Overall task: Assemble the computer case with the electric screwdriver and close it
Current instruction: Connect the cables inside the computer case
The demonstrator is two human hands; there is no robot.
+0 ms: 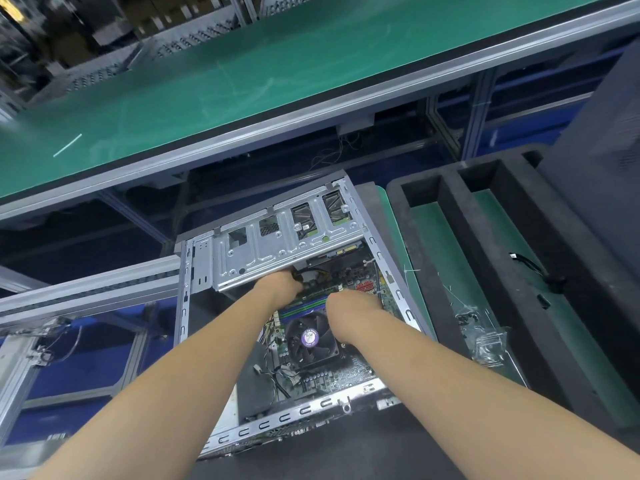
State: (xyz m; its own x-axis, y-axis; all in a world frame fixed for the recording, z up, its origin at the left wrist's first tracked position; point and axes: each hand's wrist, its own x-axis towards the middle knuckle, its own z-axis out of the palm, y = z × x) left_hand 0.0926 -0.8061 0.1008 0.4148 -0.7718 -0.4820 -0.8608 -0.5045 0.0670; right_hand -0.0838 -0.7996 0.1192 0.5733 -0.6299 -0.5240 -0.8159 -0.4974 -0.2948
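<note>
Computer case [194,306] lies open, long axis running away from the person. Left hand [280,284] and right hand [348,301] are reached in under drive cage [277,251] — grips cannot be told. No screwdriver seen.

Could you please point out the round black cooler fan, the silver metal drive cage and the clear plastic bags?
Round black cooler fan [309,338]: head view, purple hub label.
Silver metal drive cage [273,251]: head view, flat top plate.
Clear plastic bags [489,345]: head view, crumpled middle.

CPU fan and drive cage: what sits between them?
In the head view, blue memory sticks lie between the CPU fan and drive cage, partly hidden by both hands.
</note>
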